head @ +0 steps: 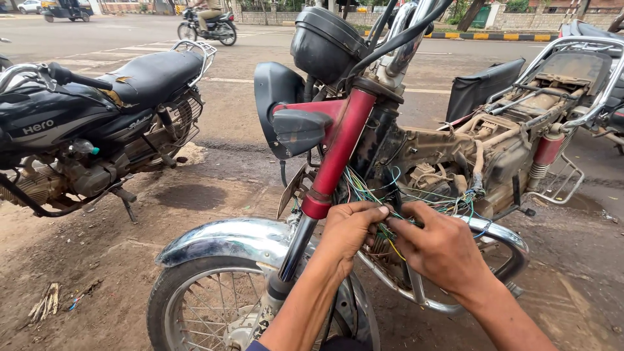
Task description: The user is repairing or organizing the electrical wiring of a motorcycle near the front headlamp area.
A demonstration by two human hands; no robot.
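Fingers of both hands pinch into the wire bundle [416, 195] just behind the red fork tube [338, 153] of a stripped motorcycle; only the head view to go on.

Head view: left hand [348, 231] curls its fingertips together on a few strands at the front of the tangle, thumb on top. Right hand [439, 250] comes in from the other side, forefinger and thumb closed on wires at the same spot, a yellow lead trailing down below the knuckles. Whether each hand grips one wire or several cannot be told, since the knuckles cover the contact.

Wire bundle sits between the steering head and the bare dusty frame [494, 146], strands green, blue, yellow and white, spilling loose toward the right.

Handling judgement: light, limp, thin-skinned stuff. It bends freely but kinks, and bared ends or joints would likely snap if tugged. Best taken on the insulation, near the point being worked, not out at the loose ends. The strands look dusty, so grip should be fair.

Around it: chrome front mudguard [221, 240] and spoked wheel [208, 312] below the hands, black headlamp shell [325, 42] above, chrome crash bar [500, 260] curving under the right wrist. A black parked motorcycle [97, 123] stands well apart to the left on damp dirt ground [195, 195]
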